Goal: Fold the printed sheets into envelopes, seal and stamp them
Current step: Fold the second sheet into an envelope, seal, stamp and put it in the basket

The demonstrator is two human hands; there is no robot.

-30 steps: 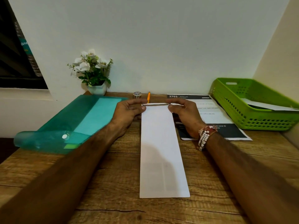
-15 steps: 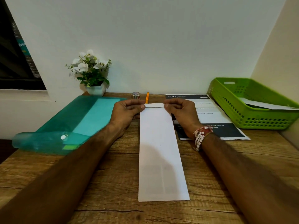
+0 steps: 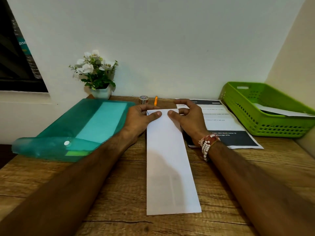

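Both forearms come in from 7 and 5 o'clock and converge toward 12. The left hand (image 3: 141,118) and right hand (image 3: 189,120) face each other at the far end of the folded sheet (image 3: 168,167). Each grip pinches it, thumbs (image 3: 156,114) flat on top with tips nearly meeting, fingers curled beyond. The right index arches upward.

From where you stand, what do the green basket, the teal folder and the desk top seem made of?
Green basket: looks like moulded plastic, matte, with rows of slots in its walls. Teal folder: thin translucent plastic, slightly glossy; a lighter sheet shows through. Desk top: wood or wood-look laminate, matte brown grain; which, I cannot tell.
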